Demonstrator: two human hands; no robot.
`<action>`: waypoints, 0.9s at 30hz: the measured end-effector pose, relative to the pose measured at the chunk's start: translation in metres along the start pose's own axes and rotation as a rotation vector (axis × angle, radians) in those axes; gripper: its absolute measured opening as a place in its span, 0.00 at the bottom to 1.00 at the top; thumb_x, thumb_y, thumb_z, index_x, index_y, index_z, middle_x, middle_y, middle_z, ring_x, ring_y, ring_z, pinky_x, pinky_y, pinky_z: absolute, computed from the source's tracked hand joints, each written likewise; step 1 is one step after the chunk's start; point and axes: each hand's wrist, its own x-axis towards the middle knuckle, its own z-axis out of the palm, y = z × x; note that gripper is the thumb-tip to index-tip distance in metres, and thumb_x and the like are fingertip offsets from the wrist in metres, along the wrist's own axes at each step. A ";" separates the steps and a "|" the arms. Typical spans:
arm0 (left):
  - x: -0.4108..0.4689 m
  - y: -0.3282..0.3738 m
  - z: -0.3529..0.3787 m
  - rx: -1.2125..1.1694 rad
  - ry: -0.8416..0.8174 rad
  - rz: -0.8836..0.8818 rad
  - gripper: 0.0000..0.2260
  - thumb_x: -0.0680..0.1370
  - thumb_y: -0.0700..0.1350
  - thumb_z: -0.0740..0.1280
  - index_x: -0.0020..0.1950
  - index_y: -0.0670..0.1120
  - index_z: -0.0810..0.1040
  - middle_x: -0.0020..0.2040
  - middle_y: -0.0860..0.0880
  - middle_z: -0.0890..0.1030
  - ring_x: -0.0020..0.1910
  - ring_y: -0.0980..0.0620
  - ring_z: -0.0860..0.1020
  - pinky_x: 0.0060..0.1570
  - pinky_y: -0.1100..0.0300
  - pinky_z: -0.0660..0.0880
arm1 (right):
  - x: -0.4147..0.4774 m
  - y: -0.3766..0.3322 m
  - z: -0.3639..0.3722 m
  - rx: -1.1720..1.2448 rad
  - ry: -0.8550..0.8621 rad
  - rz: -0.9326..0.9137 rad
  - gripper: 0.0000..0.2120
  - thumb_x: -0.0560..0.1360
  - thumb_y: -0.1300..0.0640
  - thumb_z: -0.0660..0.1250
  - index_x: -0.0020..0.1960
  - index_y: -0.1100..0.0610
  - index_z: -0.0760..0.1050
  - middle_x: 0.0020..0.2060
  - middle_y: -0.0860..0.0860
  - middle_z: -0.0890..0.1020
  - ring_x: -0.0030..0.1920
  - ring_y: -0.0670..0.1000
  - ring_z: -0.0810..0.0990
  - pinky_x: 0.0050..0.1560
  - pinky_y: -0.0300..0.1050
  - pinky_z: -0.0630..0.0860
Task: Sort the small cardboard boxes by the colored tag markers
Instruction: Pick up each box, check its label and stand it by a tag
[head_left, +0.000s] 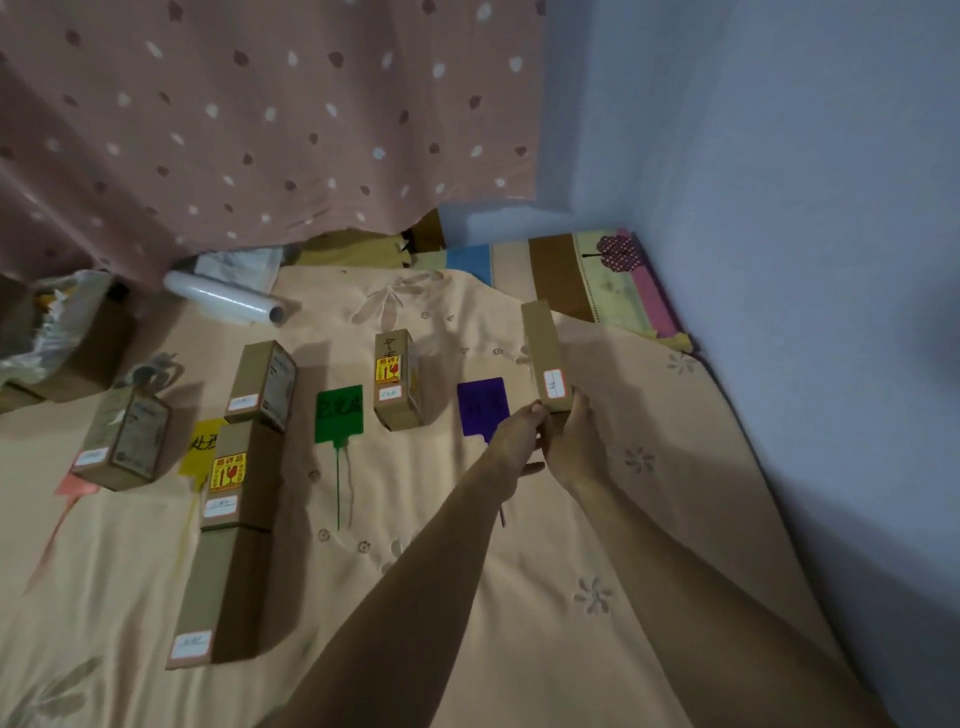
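Pinching cardboard box (545, 353) with left hand (511, 441) and right hand (576, 441) beside purple tag (480, 405); risks toppling on soft bed (675, 467) near right edge

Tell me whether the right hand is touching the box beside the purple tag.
Touching. The head view shows the right hand gripping the near end of the box, with no gap.

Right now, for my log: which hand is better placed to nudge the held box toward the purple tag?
Right, likely: the right hand grips the box on the side away from the purple tag and can push toward it; the left hand lies between them.
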 end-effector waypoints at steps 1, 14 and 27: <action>0.003 0.001 -0.001 0.004 -0.007 -0.001 0.18 0.86 0.51 0.55 0.72 0.51 0.74 0.68 0.49 0.77 0.67 0.48 0.75 0.69 0.46 0.73 | 0.001 -0.001 0.001 0.028 -0.010 -0.006 0.24 0.83 0.51 0.62 0.77 0.55 0.62 0.66 0.58 0.77 0.62 0.61 0.79 0.56 0.52 0.76; -0.008 0.007 -0.010 0.009 0.037 -0.015 0.12 0.85 0.51 0.56 0.56 0.51 0.79 0.70 0.49 0.76 0.69 0.47 0.75 0.62 0.51 0.72 | -0.002 -0.009 -0.005 -0.025 -0.012 0.038 0.38 0.81 0.45 0.67 0.82 0.57 0.52 0.73 0.57 0.73 0.70 0.60 0.76 0.60 0.52 0.78; -0.104 0.007 -0.068 0.014 0.042 0.070 0.18 0.79 0.55 0.69 0.63 0.45 0.76 0.59 0.48 0.82 0.56 0.50 0.79 0.59 0.51 0.74 | -0.099 -0.049 -0.027 -0.142 0.164 0.083 0.38 0.80 0.38 0.64 0.79 0.61 0.57 0.70 0.60 0.73 0.67 0.62 0.76 0.60 0.57 0.78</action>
